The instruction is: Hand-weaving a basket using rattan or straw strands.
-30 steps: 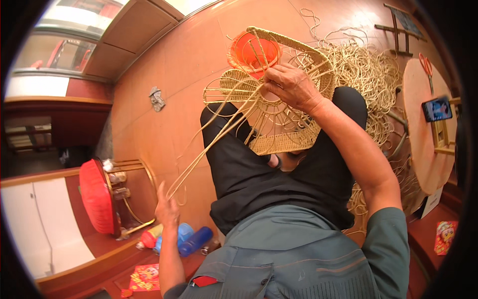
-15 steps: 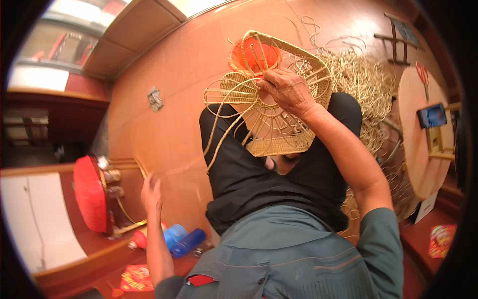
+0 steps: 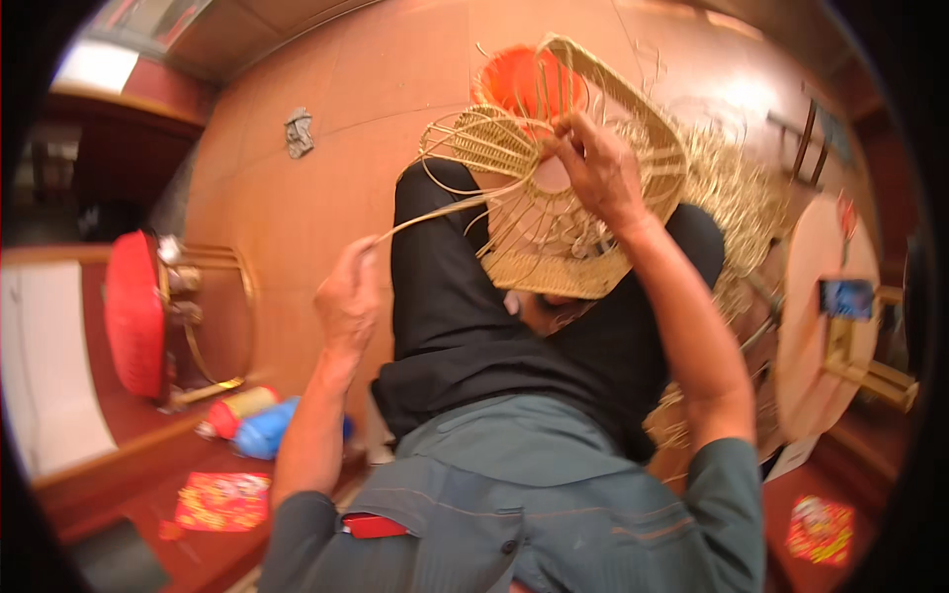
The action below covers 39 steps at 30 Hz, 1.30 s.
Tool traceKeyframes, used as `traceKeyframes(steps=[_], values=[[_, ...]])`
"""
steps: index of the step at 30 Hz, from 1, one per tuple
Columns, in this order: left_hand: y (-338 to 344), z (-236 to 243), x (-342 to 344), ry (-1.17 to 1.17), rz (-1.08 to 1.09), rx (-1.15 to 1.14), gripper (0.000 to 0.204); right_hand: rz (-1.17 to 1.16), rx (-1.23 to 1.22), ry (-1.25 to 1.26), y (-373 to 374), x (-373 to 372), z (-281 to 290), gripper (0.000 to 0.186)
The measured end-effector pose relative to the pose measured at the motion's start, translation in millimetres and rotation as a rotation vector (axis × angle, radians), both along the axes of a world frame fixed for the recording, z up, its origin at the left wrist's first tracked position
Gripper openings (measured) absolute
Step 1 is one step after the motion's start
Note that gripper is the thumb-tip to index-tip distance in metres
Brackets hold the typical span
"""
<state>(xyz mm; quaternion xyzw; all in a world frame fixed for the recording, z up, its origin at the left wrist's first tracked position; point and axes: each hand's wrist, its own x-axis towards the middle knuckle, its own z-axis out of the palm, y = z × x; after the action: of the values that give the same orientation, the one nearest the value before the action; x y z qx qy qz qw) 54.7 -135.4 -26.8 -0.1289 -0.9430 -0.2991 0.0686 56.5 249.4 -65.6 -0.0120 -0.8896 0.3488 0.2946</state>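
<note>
A half-woven straw-coloured basket (image 3: 554,275) with open spokes and plaited bands rests across my knees. Near its centre, my right hand (image 3: 605,176) pinches the spokes where they meet; its fingertips partly hide that spot. A length of straw cord (image 3: 435,214) stretches from there over my left thigh. Its other end is in the closed fingers of my left hand (image 3: 351,292), left of my knee. On the basket's left side is a small oval woven panel (image 3: 491,140), with loose cord loops around it.
Behind the basket stands an orange bucket (image 3: 524,71). A heap of loose cord (image 3: 736,183) lies at right, by a round wooden top (image 3: 816,371) bearing a phone (image 3: 847,298) and red-handled scissors (image 3: 847,217). At left are a red-seated stool (image 3: 135,314) and a blue bottle (image 3: 265,430).
My left hand has come in from beside the red-seated stool toward my left knee, with the cord now taut. My right hand stays at the basket's centre. The whole view has shifted slightly.
</note>
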Motion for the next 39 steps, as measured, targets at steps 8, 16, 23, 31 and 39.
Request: traceKeyframes(steps=[8,16,23,31,39], values=[[-398.3,33.3,11.7,0.007,0.741,-0.854,0.032,0.011,0.048,0.097,5.2,-4.3,-10.3,0.019],[-343.4,18.6,-53.5,0.022,0.389,-0.708,0.049,0.038,-0.013,0.049,-1.8,-1.2,-0.8,0.018],[35.1,11.5,-16.0,0.120,-0.278,-0.003,0.018,0.096,0.064,0.020,4.2,-2.1,-1.3,0.020],[160.3,-14.6,5.4,-0.212,-0.378,0.438,0.049,0.141,0.142,0.022,6.5,4.8,2.0,0.016],[194.6,-24.9,4.0,-0.244,-0.447,0.511,0.079,0.006,0.213,0.061,-1.6,5.9,-4.6,0.014]])
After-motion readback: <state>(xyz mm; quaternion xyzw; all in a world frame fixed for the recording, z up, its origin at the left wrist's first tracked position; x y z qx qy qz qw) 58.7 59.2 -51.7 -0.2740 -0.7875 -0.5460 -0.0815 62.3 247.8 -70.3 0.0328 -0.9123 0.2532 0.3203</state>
